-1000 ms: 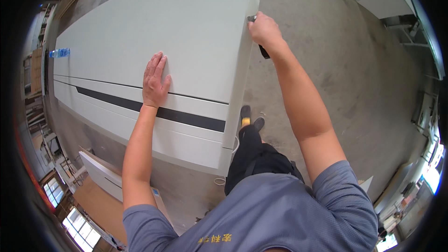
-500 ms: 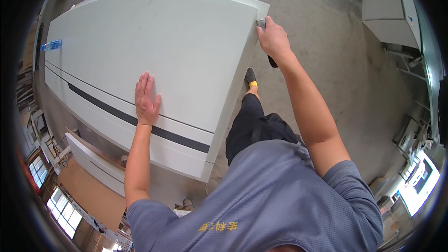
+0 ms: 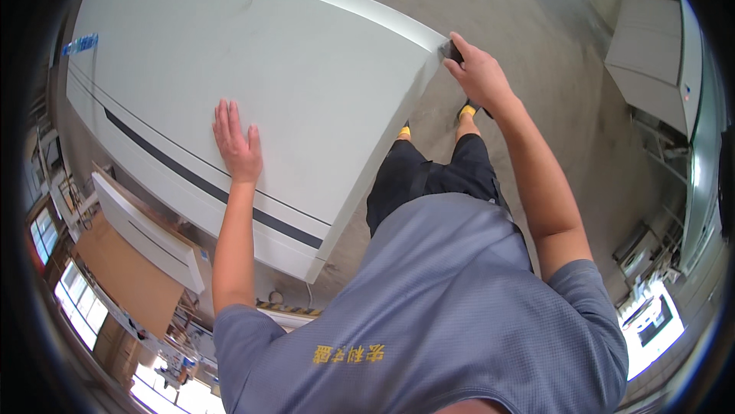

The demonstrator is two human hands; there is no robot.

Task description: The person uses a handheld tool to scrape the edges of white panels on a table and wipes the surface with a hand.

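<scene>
Pale grey-white sheet metal fills the upper left and middle of the frame: a large flat panel (image 3: 306,85) with a dark stripe (image 3: 207,184) running near its lower edge and a small blue label (image 3: 80,45) at its far upper-left end. At the left edge, below it, we see a second, smaller white panel (image 3: 149,234) leaning over a brown board (image 3: 122,280), with bright windows beyond.

Moving right, our left hand (image 3: 237,142) lies flat on the big panel's face, fingers spread and straight, pressing rather than gripping. Below the panel's lower right edge our dark shorts (image 3: 429,180) and grey shirt (image 3: 429,314) come into the middle of the frame, with our shoes on the concrete floor (image 3: 551,39) beyond.

Further right, our right hand (image 3: 478,73) is closed around the panel's upper right corner, where a small dark piece shows under the fingers; we cannot tell what it is. At the far right stand more pale cabinets (image 3: 651,54).

The panel's long axis runs from the labelled end at upper left down to the lower middle of the frame, and its short right edge faces us.

As we judge it, the risk lies in the uneven hold: only one corner is truly gripped, so the flat palm could slide on the smooth paint and let the panel tip or swing. That could pinch the fingers at the corner or knock the edge against our legs
</scene>
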